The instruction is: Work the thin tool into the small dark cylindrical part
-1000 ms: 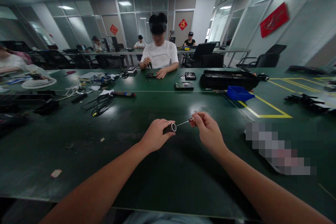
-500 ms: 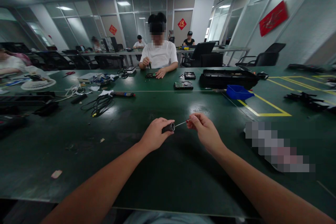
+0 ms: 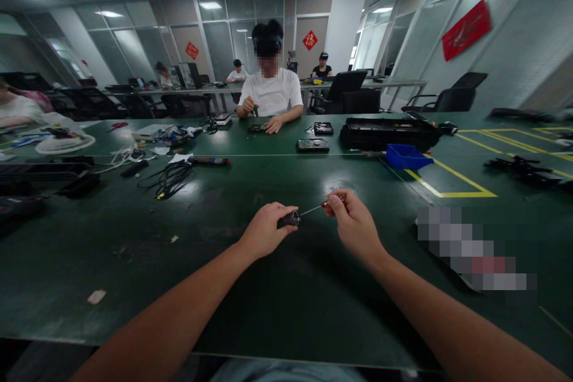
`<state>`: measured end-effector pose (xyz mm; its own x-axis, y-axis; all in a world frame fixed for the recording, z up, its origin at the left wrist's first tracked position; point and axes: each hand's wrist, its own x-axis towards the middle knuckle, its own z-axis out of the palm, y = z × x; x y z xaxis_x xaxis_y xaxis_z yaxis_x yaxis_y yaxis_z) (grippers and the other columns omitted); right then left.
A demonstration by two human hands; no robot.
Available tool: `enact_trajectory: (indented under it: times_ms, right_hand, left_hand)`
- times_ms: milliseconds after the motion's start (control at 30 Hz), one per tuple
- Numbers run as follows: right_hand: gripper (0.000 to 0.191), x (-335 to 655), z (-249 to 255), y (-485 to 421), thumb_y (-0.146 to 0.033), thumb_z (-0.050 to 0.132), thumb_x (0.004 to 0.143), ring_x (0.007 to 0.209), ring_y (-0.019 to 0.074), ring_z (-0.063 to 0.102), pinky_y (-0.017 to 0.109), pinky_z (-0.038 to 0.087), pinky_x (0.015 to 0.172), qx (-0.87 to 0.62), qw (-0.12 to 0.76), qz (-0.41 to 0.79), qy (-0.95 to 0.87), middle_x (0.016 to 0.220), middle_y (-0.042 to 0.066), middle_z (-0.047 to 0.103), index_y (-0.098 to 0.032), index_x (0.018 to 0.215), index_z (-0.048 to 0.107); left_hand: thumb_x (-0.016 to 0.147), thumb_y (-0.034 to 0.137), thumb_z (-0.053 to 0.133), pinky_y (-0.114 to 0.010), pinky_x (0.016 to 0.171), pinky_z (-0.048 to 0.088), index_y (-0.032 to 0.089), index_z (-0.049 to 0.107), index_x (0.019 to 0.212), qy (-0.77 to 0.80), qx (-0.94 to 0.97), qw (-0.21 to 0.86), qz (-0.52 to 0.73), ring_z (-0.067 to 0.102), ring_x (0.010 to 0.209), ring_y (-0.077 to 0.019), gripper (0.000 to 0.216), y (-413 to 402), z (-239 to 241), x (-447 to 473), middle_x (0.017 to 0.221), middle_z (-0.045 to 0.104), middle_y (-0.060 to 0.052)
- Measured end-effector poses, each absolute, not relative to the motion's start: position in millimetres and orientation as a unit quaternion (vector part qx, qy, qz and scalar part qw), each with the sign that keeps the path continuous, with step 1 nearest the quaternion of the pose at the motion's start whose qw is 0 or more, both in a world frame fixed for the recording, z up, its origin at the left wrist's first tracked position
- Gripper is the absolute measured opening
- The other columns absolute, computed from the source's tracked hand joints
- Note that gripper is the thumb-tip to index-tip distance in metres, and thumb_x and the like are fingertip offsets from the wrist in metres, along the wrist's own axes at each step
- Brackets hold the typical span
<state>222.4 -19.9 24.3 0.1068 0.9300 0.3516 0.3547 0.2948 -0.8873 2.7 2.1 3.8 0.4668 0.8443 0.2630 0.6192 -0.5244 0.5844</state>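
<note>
My left hand (image 3: 264, 228) is closed around a dark cylinder (image 3: 292, 218) with an open, ring-like end that faces right. In my right hand (image 3: 351, 215) is a screwdriver (image 3: 326, 203) with a reddish handle, pinched between thumb and fingers. Its thin metal shaft slants down to the left, and the tip is at the cylinder's open end. Whether the tip touches the inside cannot be made out. Both hands are above the green table (image 3: 286, 316). My left fingers hide most of the cylinder's body.
Across the table a person (image 3: 271, 92) in a white shirt works on a circuit board. Hard drives (image 3: 313, 145), a long black casing (image 3: 389, 133) and a blue tray (image 3: 407, 157) lie ahead. Black cables (image 3: 168, 180) are left; a blurred-out item (image 3: 470, 250) is right.
My right hand has turned slightly, so more of the screwdriver's handle shows. The cylinder has shifted a little to the right, with its open end still facing the shaft.
</note>
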Motion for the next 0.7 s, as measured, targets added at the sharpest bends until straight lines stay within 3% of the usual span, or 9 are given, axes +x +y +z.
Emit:
enact_trajectory:
  times_ms: [200, 700]
  right_hand:
    - [0.021, 223.6, 29.9, -23.1, -0.042, 0.048, 0.096, 0.076, 0.0189, 0.061, 0.034, 0.049, 0.074, -0.495, 0.546, 0.279, -0.615, 0.082, 0.003, 0.064, -0.022, 0.096, 0.057]
    - [0.021, 223.1, 30.4, -25.4, -0.039, 0.044, 0.098, 0.079, 0.0215, 0.066, 0.035, 0.048, 0.071, -0.528, 0.466, 0.207, -0.679, 0.083, 0.005, 0.068, -0.022, 0.095, 0.056]
  left_hand:
    - [0.086, 0.025, 0.069, -0.04, 0.097, 0.045, 0.029, 0.06, 0.129, 0.441, 0.83, 0.211, 0.269, 0.056, 0.108, -0.023, 0.044, 2.9, 2.7, 1.7, 0.113, 0.062, -0.006]
    - [0.084, 0.024, 0.072, -0.039, 0.098, 0.044, 0.028, 0.064, 0.125, 0.45, 0.82, 0.236, 0.264, 0.055, 0.11, -0.0229, 0.042, 1.9, 6.8, 4.1, 0.114, 0.06, -0.005]
